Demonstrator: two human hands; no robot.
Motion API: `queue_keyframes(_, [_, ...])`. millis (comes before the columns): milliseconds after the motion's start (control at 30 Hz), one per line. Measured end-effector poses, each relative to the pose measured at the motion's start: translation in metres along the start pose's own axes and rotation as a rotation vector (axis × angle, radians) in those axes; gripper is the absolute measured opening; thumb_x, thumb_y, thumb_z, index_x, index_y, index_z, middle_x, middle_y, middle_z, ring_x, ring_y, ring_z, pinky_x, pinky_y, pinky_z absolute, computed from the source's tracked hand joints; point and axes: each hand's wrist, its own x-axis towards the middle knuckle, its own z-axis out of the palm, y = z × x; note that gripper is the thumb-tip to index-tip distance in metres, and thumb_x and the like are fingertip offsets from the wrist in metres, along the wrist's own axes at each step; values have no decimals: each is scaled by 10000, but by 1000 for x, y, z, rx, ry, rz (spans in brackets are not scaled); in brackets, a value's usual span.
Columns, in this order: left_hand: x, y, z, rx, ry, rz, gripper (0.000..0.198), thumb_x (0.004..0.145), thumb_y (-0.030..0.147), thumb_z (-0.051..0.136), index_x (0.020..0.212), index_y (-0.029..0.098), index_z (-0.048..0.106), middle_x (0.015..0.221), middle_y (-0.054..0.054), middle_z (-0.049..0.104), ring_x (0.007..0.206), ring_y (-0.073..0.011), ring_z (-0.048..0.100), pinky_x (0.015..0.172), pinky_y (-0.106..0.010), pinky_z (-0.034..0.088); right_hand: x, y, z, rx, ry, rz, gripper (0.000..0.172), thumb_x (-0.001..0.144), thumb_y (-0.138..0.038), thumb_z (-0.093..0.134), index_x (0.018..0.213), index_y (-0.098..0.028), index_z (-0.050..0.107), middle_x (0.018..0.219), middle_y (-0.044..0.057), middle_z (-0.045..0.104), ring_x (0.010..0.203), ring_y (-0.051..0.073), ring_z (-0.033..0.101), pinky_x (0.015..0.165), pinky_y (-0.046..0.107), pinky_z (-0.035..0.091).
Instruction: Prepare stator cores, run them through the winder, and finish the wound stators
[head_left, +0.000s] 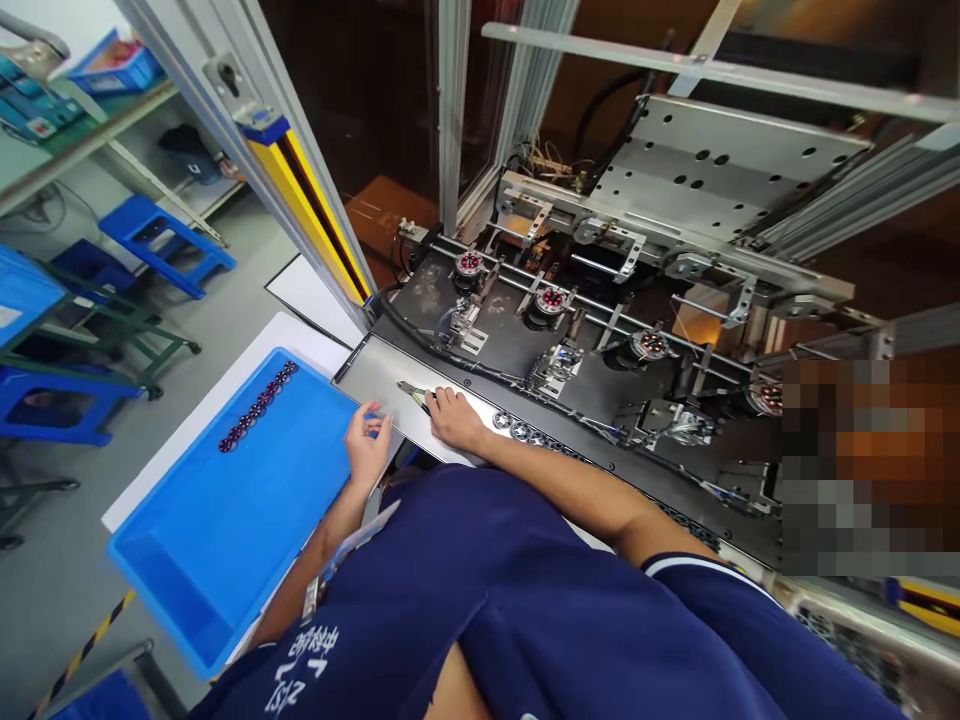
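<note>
My right hand lies over the green-handled pliers, its fingers around the grips. The jaws point left, just above the bare metal ledge. My left hand is held between the blue tray and that ledge. Its fingers are loosely bent, the thumb stands apart, and I see nothing in it. Several round slotted metal parts line the ledge to the right of my right hand. Inside the tray, a slanting row of small red-and-black round parts lies near its far end.
Beyond the ledge is a machine with a black deck, holding several round wound parts under metal brackets. A yellow guard post rises beside the ledge's left end. Blue stools stand on the floor at left.
</note>
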Motion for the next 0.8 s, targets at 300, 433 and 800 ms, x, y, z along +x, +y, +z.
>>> queue_keyframes(300, [23, -2, 0, 37, -60, -5, 399, 903, 447, 576, 1142, 131, 630, 992, -134, 746, 765, -162, 717, 704, -295, 591, 14, 8, -27, 860, -92, 143, 300, 997, -414, 553, 1006, -126, 636, 911, 37, 674, 785, 141, 666, 716, 313, 589])
queue_keyframes(433, [23, 2, 5, 81, -87, 34, 392, 930, 437, 533, 1145, 122, 625, 966, -134, 743, 745, -165, 705, 692, -299, 580, 0, -1, -54, 1326, -59, 75, 242, 940, -372, 502, 992, -147, 575, 840, 46, 675, 709, 163, 682, 619, 307, 599])
queue_keyframes(800, [13, 14, 75, 247, -375, 226, 219, 924, 356, 602, 878, 153, 669, 678, 6, 625, 624, -126, 584, 664, -285, 494, 112, -64, -142, 1988, 398, 210, 242, 912, -412, 583, 972, -192, 503, 815, -2, 563, 618, 115, 618, 567, 260, 572])
